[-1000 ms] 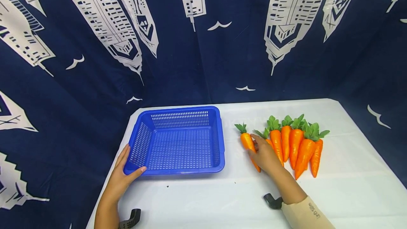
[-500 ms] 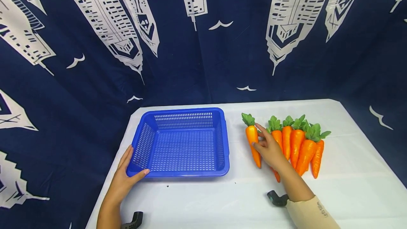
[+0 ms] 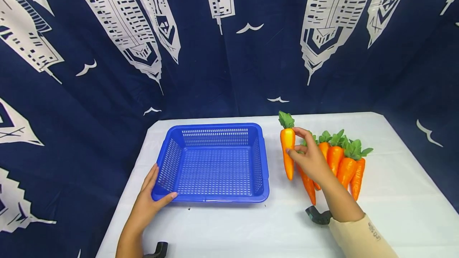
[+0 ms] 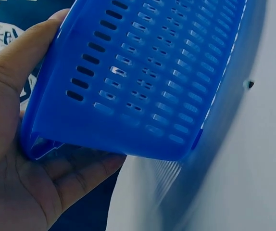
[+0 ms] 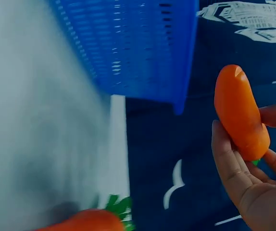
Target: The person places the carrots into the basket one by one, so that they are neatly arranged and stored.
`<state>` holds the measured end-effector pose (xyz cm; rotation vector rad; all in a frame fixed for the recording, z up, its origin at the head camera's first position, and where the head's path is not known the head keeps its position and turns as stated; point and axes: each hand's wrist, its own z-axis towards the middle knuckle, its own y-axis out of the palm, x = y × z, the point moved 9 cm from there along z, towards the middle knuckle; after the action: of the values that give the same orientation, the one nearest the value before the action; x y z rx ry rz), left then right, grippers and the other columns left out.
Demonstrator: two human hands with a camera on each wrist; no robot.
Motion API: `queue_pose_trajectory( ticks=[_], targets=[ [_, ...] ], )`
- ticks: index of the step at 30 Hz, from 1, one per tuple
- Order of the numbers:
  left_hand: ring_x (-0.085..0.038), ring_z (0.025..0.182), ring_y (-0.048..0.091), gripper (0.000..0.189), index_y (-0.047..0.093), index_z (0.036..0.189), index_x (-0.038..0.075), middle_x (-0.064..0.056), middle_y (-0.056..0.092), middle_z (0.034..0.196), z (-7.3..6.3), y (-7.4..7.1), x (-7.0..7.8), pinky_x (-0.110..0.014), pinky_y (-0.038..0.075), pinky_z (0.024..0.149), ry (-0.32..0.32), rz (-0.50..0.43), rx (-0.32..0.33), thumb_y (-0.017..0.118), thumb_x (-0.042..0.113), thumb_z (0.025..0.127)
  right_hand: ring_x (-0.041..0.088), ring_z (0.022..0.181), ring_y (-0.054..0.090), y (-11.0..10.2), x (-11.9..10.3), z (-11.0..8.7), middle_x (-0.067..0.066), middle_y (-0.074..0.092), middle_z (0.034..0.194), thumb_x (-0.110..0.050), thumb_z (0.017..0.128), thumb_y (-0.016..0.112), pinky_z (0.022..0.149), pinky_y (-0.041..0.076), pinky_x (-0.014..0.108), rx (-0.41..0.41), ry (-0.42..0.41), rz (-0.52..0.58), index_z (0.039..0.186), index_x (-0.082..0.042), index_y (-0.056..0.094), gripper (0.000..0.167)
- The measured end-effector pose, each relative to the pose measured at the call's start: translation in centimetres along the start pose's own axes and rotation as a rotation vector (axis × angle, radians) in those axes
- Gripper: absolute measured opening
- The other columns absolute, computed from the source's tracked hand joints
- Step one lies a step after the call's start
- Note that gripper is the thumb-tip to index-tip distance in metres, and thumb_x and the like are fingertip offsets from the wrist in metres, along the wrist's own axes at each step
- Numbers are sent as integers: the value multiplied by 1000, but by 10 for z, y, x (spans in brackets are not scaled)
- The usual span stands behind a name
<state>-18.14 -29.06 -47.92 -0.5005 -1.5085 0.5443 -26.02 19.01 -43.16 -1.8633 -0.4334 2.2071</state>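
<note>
carrot (image 3: 289,164): leaves up above tabletop (image 3: 251,234), between basket (image 3: 222,199) and other carrots (image 3: 335,156) | right hand (image 3: 312,160): pinching carrot, thumb opposite fingers | left hand (image 3: 148,200): spread wide, touching basket's near left corner | sleeve (image 3: 362,236): lettering too small to read surely | other carrots partly behind right hand; forearms cut off below

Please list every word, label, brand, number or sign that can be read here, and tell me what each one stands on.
Perhaps "Le... Slim": sideways lettering on the beige sleeve of the right arm; too small to read for certain.
Blue basket: no lettering visible.
Held carrot and the other carrots: none visible.
Navy backdrop: printed buildings and birds, no readable words.
</note>
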Motion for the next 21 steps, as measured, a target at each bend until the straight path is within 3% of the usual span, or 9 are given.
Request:
queue_pose_trajectory(
  ticks=[9, 16, 21],
  targets=[
    [-39, 159, 5, 111, 13, 164, 21, 6, 5, 172, -5, 11, 10, -70, 14, 121, 6, 2, 1, 84, 41, 82, 16, 93, 67, -1, -54, 10, 13, 38, 152, -3, 95, 65, 76, 60, 19, -37, -162, 17, 155, -25, 38, 70],
    [-38, 158, 8, 110, 12, 164, 20, 9, 3, 172, -9, 21, 16, -70, 17, 120, -13, 36, -13, 83, 43, 83, 13, 90, 72, 8, -73, 21, 8, 36, 156, -12, 95, 69, 77, 60, 22, -69, -120, -23, 153, -27, 35, 69],
    [-38, 158, 10, 110, 12, 164, 21, 10, 3, 171, -13, 26, 20, -70, 18, 120, -18, 53, -13, 82, 46, 83, 20, 93, 74, 20, -89, 30, 11, 39, 151, -12, 95, 70, 80, 60, 22, -100, -157, -32, 151, -23, 34, 68]
  ],
)
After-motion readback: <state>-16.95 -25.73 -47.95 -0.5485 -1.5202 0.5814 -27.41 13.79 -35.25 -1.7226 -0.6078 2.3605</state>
